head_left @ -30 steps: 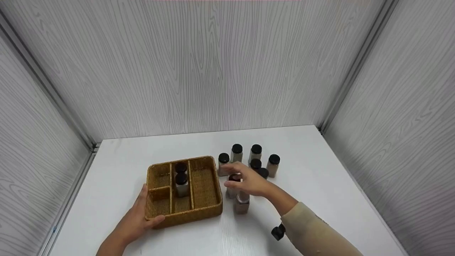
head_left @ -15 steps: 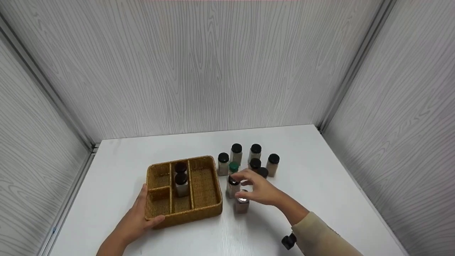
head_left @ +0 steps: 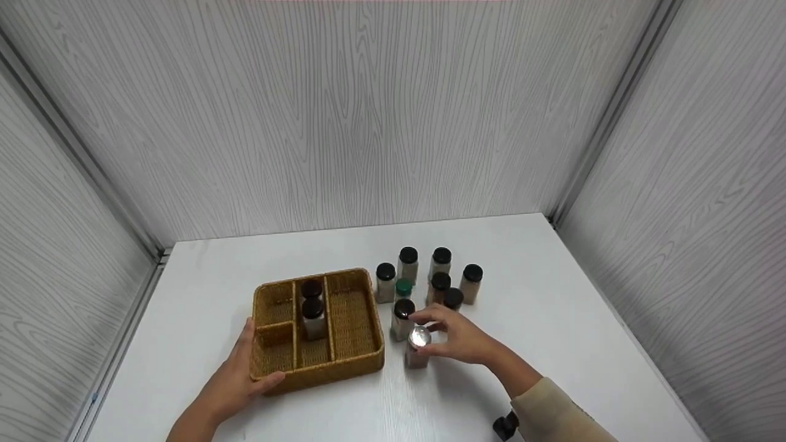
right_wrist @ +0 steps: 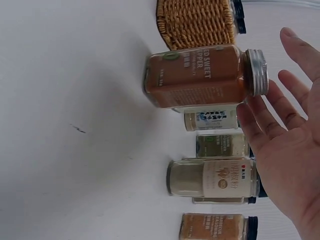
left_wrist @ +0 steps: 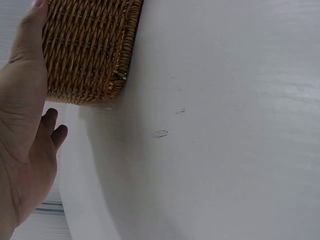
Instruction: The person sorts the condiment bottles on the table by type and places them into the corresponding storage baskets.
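A wicker basket (head_left: 325, 376) with several compartments stands left of centre; two black-capped jars (head_left: 314, 319) are in its middle one. My left hand (head_left: 230, 380) lies against its near left corner, thumb along the front wall (left_wrist: 85, 55) and fingers at the left side. My right hand (head_left: 460, 337) is around the silver lid of a spice jar (head_left: 417, 357) right of the basket, upright on the table. In the right wrist view this jar of red powder (right_wrist: 195, 77) reads "sweet pepper". The fingers (right_wrist: 255, 122) are right at its lid, while the thumb (right_wrist: 300, 52) stands apart from it.
A black-capped jar (head_left: 402, 325) stands just behind the silver-lidded one, with a green-capped jar (head_left: 403, 287) beyond it. Several more black-capped jars (head_left: 471, 285) stand behind the right hand. A black device (head_left: 505, 425) is at the right sleeve. Patterned walls (head_left: 368, 123) enclose the table.
My right hand has moved right and toward me, from over the black-capped jar to the silver-lidded one. The green-capped jar has come into view. The left hand and basket stay put.
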`<action>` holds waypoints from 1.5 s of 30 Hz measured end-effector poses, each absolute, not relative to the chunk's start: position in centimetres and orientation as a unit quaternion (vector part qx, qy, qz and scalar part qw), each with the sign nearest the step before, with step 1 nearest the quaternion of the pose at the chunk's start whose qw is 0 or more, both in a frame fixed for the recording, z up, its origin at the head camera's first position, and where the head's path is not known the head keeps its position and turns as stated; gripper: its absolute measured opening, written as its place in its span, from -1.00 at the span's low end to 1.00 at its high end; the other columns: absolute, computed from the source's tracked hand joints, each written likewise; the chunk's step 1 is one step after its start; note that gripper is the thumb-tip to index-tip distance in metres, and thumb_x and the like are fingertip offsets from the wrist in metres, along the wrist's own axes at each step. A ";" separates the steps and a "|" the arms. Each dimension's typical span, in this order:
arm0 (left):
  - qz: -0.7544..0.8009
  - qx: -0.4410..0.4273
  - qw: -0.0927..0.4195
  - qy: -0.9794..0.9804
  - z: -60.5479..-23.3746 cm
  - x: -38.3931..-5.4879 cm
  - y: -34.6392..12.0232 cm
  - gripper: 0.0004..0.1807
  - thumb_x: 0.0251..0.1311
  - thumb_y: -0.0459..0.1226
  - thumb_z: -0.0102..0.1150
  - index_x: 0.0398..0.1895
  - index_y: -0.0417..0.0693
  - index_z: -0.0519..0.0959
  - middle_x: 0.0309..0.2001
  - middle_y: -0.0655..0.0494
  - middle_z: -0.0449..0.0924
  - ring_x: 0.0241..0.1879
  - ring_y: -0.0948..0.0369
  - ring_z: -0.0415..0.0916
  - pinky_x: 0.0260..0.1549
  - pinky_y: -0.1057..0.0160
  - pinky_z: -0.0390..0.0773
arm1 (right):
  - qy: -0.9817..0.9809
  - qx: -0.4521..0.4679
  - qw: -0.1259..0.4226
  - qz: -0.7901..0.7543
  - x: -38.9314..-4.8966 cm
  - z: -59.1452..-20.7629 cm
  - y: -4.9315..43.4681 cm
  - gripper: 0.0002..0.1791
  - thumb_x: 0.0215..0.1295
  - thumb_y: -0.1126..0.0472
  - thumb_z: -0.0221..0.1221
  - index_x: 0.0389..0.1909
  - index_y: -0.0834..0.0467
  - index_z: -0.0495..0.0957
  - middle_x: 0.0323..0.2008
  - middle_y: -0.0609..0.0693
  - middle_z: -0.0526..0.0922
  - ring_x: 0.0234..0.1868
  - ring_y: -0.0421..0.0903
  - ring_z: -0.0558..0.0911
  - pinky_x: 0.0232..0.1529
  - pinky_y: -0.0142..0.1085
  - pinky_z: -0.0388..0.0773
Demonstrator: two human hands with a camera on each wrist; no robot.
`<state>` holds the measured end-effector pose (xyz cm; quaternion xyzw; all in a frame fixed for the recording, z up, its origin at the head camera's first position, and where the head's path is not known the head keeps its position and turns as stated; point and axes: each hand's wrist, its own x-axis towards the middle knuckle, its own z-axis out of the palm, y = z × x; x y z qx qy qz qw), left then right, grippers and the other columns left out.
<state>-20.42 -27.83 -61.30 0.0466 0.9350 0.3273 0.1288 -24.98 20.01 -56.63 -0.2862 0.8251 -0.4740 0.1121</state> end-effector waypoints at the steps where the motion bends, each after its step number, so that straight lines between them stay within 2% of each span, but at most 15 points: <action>1: 0.328 0.047 0.128 0.935 -61.3 -20.4 -27.8 0.54 0.26 0.42 0.33 0.75 0.03 -0.66 0.78 -0.31 -0.49 0.70 -0.45 -0.17 0.57 -0.53 0.12 | 0.826 -0.287 0.112 -0.472 -25.0 -56.8 20.1 -0.32 0.30 0.20 0.53 0.43 0.11 0.57 0.30 0.15 0.62 0.37 0.20 0.65 0.42 0.04 0.64; 10: 0.332 0.040 0.141 0.932 -61.3 -20.4 -27.8 0.54 0.26 0.42 0.32 0.74 0.07 -0.68 0.78 -0.31 -0.50 0.70 -0.45 -0.21 0.59 -0.52 0.08 | 0.844 -0.278 0.126 -0.442 -24.7 -58.1 20.4 -0.28 0.31 0.13 0.54 0.48 0.02 0.55 0.39 0.08 0.60 0.32 0.07 0.64 0.40 0.02 0.66; 18: 0.334 0.044 0.138 0.931 -61.3 -20.5 -27.8 0.52 0.29 0.39 0.32 0.74 0.06 -0.67 0.78 -0.31 -0.52 0.70 -0.45 -0.20 0.58 -0.53 0.11 | 0.840 -0.266 0.133 -0.454 -25.0 -58.6 20.1 -0.35 0.34 0.23 0.50 0.43 0.09 0.57 0.34 0.08 0.65 0.31 0.09 0.66 0.39 0.00 0.67; 26: 0.333 0.042 0.138 0.932 -61.3 -20.5 -27.8 0.55 0.24 0.43 0.33 0.75 0.05 -0.66 0.78 -0.30 -0.52 0.71 -0.44 -0.22 0.60 -0.51 0.09 | 0.840 -0.253 0.136 -0.460 -25.2 -59.2 20.0 -0.39 0.37 0.23 0.48 0.41 0.18 0.58 0.31 0.13 0.67 0.33 0.13 0.68 0.40 0.01 0.65; 38: 0.336 0.047 0.140 0.930 -61.0 -20.6 -27.7 0.55 0.25 0.43 0.32 0.72 0.11 -0.72 0.77 -0.32 -0.53 0.70 -0.46 -0.23 0.59 -0.54 0.06 | 0.841 -0.241 0.137 -0.464 -25.3 -59.4 20.1 -0.44 0.38 0.23 0.47 0.36 0.25 0.61 0.18 0.13 0.71 0.22 -0.01 0.70 0.38 -0.02 0.67; 45: 0.337 0.052 0.131 0.931 -61.1 -20.4 -27.8 0.54 0.27 0.41 0.32 0.74 0.01 -0.66 0.77 -0.32 -0.53 0.69 -0.48 -0.18 0.58 -0.54 0.09 | 0.845 -0.232 0.136 -0.461 -25.1 -59.5 20.0 -0.42 0.37 0.21 0.48 0.36 0.26 0.61 0.17 0.11 0.71 0.22 0.00 0.70 0.36 -0.09 0.68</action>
